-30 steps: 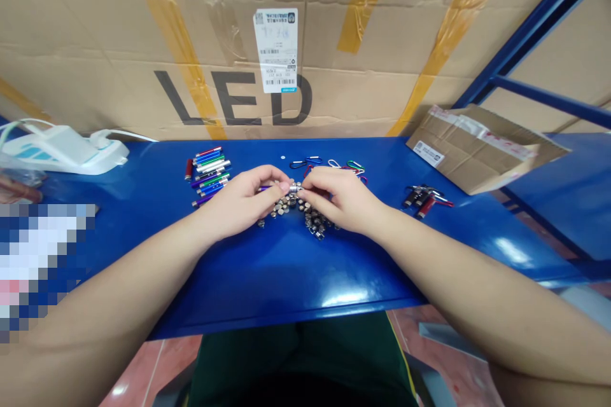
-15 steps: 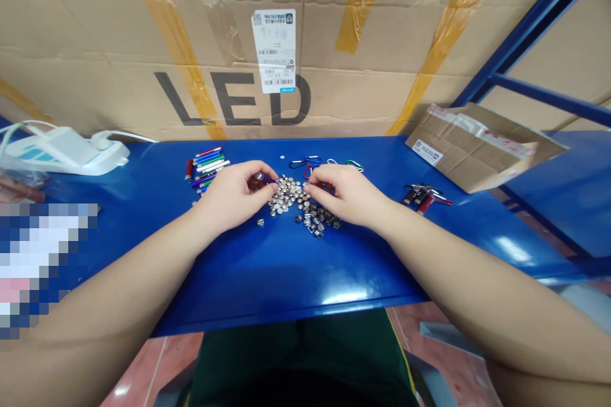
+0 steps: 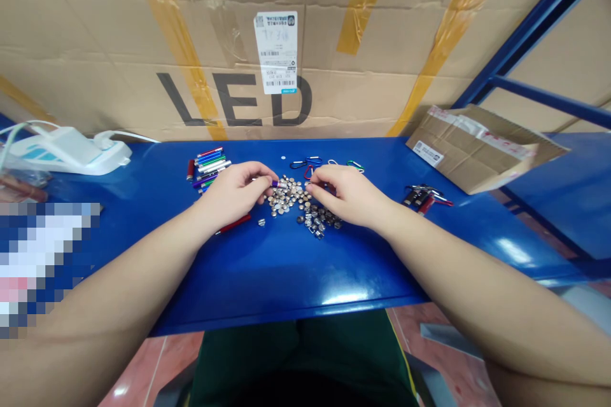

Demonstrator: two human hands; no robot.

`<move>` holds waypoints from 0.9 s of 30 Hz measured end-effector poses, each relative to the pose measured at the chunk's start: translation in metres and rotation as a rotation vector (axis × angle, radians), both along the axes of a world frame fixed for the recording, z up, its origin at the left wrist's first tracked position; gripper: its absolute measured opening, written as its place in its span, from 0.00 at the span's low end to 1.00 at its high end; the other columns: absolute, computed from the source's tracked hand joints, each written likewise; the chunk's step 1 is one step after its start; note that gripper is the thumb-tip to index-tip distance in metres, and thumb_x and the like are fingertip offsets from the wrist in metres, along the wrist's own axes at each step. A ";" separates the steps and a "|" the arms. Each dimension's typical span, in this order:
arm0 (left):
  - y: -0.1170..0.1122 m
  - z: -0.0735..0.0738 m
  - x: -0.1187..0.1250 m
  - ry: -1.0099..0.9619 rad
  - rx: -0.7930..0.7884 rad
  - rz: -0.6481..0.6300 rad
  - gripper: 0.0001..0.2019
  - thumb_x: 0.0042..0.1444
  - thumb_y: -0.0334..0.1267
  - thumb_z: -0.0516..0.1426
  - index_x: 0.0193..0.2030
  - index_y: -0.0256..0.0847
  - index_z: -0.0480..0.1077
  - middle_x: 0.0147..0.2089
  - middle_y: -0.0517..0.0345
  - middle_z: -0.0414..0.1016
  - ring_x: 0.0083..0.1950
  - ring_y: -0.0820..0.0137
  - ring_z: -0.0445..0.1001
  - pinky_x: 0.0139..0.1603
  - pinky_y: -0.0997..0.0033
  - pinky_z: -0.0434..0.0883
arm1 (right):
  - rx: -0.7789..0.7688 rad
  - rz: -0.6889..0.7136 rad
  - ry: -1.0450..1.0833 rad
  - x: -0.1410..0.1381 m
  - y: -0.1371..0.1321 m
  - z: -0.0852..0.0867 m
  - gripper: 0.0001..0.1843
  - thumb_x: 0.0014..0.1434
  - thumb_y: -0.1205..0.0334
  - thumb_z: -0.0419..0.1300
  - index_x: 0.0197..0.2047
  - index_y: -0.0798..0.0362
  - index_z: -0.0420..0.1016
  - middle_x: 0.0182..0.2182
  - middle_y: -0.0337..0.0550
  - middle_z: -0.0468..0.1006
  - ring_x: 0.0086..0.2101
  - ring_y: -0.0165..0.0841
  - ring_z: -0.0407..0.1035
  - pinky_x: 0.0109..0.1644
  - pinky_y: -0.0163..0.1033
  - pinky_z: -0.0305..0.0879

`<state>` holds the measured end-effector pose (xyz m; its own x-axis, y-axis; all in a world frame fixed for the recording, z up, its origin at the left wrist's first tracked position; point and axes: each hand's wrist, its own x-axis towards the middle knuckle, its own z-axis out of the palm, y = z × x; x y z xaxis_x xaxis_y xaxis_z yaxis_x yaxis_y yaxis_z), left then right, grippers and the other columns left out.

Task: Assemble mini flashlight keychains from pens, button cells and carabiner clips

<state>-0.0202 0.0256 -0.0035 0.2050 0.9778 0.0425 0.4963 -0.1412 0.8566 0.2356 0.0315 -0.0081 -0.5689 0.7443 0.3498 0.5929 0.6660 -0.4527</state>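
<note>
My left hand (image 3: 236,194) is closed round a small purple flashlight tube (image 3: 277,184) whose open end points at a heap of several silver button cells (image 3: 292,197) on the blue table (image 3: 286,261). A red tube (image 3: 233,224) lies under my left wrist. My right hand (image 3: 346,194) rests at the right side of the heap with its fingertips pinched on something I cannot make out. More small metal parts (image 3: 319,221) lie just in front of that hand.
Several coloured flashlight tubes (image 3: 209,165) lie at the back left, carabiner clips (image 3: 310,164) behind the heap, finished keychain lights (image 3: 424,196) at the right. A large LED carton (image 3: 238,44) walls the back. A small cardboard box (image 3: 477,146) sits right, a white device (image 3: 67,149) left.
My hands drew apart from the middle of the heap. The left hand now shows the purple tube at its fingertips, and a red tube has come into sight under the left wrist.
</note>
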 end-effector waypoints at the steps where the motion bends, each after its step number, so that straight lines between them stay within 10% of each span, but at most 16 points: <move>1: 0.000 0.000 0.000 0.011 0.018 0.003 0.14 0.60 0.47 0.59 0.43 0.40 0.80 0.33 0.55 0.81 0.29 0.68 0.75 0.32 0.69 0.70 | -0.001 0.002 0.005 0.000 0.000 0.000 0.12 0.71 0.58 0.58 0.35 0.53 0.72 0.33 0.45 0.78 0.34 0.35 0.68 0.42 0.41 0.60; 12: -0.013 0.010 0.001 0.214 0.229 -0.036 0.16 0.57 0.50 0.63 0.42 0.40 0.83 0.29 0.56 0.80 0.29 0.67 0.74 0.32 0.67 0.69 | -0.015 0.066 0.074 0.002 -0.001 -0.002 0.13 0.67 0.60 0.60 0.30 0.52 0.69 0.32 0.44 0.75 0.36 0.35 0.69 0.44 0.41 0.63; 19: -0.022 0.015 0.005 -0.207 -0.009 -0.130 0.16 0.57 0.48 0.67 0.43 0.39 0.76 0.33 0.55 0.82 0.34 0.66 0.80 0.38 0.66 0.78 | -0.108 0.080 0.303 -0.001 -0.007 0.003 0.14 0.67 0.57 0.61 0.30 0.52 0.70 0.28 0.39 0.76 0.30 0.31 0.67 0.37 0.38 0.61; 27: -0.020 0.011 0.003 -0.218 -0.046 -0.182 0.15 0.56 0.47 0.67 0.43 0.40 0.74 0.34 0.55 0.82 0.36 0.64 0.82 0.38 0.64 0.78 | -0.075 0.196 0.244 0.001 -0.008 0.006 0.13 0.67 0.61 0.59 0.30 0.51 0.68 0.28 0.39 0.74 0.30 0.31 0.66 0.38 0.38 0.62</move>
